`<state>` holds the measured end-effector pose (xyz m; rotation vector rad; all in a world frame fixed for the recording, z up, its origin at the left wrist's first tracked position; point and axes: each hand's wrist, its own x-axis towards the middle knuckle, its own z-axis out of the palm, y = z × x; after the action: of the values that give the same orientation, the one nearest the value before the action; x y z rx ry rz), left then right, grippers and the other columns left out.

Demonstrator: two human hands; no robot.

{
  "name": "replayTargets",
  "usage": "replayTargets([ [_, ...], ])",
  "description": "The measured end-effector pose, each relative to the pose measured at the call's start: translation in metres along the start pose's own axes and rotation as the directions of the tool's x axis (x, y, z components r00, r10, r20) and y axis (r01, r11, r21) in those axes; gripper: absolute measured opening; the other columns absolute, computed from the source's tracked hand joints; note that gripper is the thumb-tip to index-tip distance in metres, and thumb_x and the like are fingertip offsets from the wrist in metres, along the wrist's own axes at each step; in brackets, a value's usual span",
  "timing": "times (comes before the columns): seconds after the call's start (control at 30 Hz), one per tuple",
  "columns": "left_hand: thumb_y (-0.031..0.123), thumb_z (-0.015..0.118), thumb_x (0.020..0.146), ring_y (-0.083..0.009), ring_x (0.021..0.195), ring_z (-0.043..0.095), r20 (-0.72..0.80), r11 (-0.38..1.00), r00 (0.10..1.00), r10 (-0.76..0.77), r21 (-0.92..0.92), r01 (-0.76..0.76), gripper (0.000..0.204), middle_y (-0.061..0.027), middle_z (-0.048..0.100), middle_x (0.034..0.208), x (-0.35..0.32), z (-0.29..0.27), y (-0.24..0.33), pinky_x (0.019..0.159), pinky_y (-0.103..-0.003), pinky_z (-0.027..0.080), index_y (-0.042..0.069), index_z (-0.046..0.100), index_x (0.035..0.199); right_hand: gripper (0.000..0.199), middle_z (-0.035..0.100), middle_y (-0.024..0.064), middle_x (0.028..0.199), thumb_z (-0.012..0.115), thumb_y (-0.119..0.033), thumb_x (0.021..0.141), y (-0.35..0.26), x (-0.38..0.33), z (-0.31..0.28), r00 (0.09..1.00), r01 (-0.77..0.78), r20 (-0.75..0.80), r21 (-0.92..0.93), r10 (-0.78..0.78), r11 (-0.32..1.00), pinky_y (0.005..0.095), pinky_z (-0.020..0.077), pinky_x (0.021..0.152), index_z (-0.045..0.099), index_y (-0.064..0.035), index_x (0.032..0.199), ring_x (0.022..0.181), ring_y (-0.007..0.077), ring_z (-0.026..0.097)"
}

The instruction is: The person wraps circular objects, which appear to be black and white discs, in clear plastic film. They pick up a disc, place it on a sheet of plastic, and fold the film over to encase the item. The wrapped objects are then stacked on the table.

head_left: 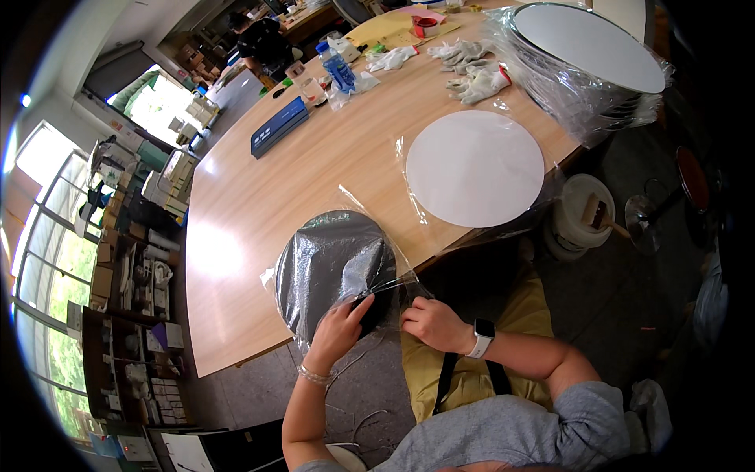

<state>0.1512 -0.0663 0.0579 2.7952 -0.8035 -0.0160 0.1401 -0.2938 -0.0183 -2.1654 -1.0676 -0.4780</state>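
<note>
A round black disc lies inside a clear plastic bag at the table's near edge, with the film wrinkled and shining over it. My left hand rests on the near side of the bagged disc, thumb and forefinger apart on the film. Just to the right, my right hand is closed, pinching the loose edge of the bag. Its fingertips are partly hidden. Farther right, a round white disc lies flat, with clear film showing around it.
A stack of film-wrapped round mirrors stands at the far right. White work gloves, a water bottle and a dark blue box lie farther back. A bucket with a brush stands right of the table. Another person is in the background.
</note>
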Motion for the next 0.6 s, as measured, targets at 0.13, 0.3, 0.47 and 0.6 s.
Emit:
replayTargets([
  [0.13,0.022,0.069,0.074,-0.0351,0.090,0.058,-0.036,0.999,0.999,0.016,0.041,-0.014,0.034,-0.0153,0.058,0.100,0.000,0.002,0.002,0.078,-0.044,0.047,0.008,0.061,0.104,0.004,0.053,-0.0005,0.079,0.054,-0.012,0.071,0.000,0.000,0.001,1.000,0.003,0.025,-0.007,-0.003,1.000,0.0269,0.0464,0.067,0.059,-0.0115,0.071,0.081,0.0176,0.051],
  [0.3,0.034,0.078,0.068,-0.0335,0.090,0.058,-0.057,1.000,0.998,0.020,0.020,-0.019,0.043,-0.0137,0.058,0.097,-0.002,0.009,-0.009,0.077,-0.043,0.047,0.009,0.061,0.097,0.004,0.053,-0.0002,0.079,0.054,-0.012,0.070,0.000,0.001,0.000,1.000,0.009,0.020,0.001,-0.009,1.000,0.0273,0.0464,0.067,0.058,-0.0115,0.070,0.081,0.0179,0.051],
  [0.47,0.030,0.079,0.068,-0.0321,0.084,0.060,-0.031,0.997,0.999,0.021,-0.068,-0.023,0.039,-0.0125,0.059,0.091,-0.001,0.005,-0.013,0.073,-0.040,0.048,0.009,0.060,0.096,0.003,0.053,0.0000,0.079,0.054,-0.013,0.070,0.001,0.000,0.002,1.000,0.013,0.018,-0.006,-0.012,1.000,0.0273,0.0462,0.067,0.058,-0.0116,0.069,0.080,0.0179,0.051],
  [0.6,0.028,0.079,0.068,-0.0320,0.081,0.060,-0.045,0.994,0.999,0.030,-0.103,-0.034,0.037,-0.0124,0.060,0.089,0.000,0.004,-0.014,0.070,-0.038,0.049,0.008,0.061,0.094,0.004,0.053,0.0000,0.078,0.054,-0.013,0.071,0.001,0.000,0.001,1.000,0.013,0.014,-0.008,-0.013,1.000,0.0272,0.0461,0.066,0.058,-0.0116,0.070,0.080,0.0178,0.051],
])
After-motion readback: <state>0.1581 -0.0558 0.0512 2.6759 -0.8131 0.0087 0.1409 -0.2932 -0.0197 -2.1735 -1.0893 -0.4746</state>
